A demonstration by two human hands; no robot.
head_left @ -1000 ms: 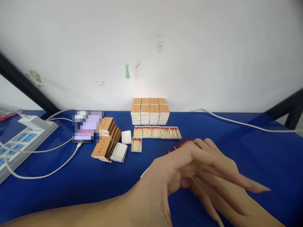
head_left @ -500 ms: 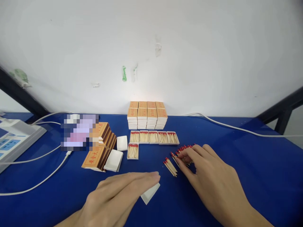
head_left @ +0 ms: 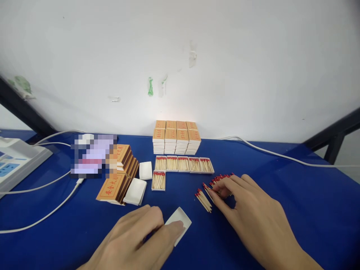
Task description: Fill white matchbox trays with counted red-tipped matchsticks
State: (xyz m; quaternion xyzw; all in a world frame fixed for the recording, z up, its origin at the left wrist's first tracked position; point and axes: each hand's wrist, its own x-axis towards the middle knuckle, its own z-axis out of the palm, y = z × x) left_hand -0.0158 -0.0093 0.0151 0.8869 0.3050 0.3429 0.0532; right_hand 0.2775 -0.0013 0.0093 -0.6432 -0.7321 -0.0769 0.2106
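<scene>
My left hand [head_left: 137, 234] grips an empty white matchbox tray [head_left: 183, 216] near the table's front, thumb laid inside it. My right hand [head_left: 253, 210] is closed in a pinch on matches at the edge of a loose red-headed match pile [head_left: 221, 179]; the hand partly covers the pile. Left of its fingertips lies a small bunch of matches [head_left: 203, 200]. Beyond the hands, several match-filled trays [head_left: 183, 164] stand in a row, with one more filled tray [head_left: 159, 180] in front. Empty white trays [head_left: 135, 191] lie to the left, another empty tray [head_left: 145, 171] behind them.
Stacked closed matchboxes [head_left: 176, 137] stand against the wall. Orange matchbox sleeves [head_left: 112, 186] are piled on the left, beside a blurred-out object [head_left: 94, 155]. Farther left are a power strip [head_left: 25, 163] and white cables [head_left: 56, 221]. Another cable [head_left: 270, 153] runs along the back right.
My left hand has lowered and curled, its thumb now inside the white tray, more of which shows. My right hand stays at the pile, fingertips barely shifted. The view has tilted slightly.
</scene>
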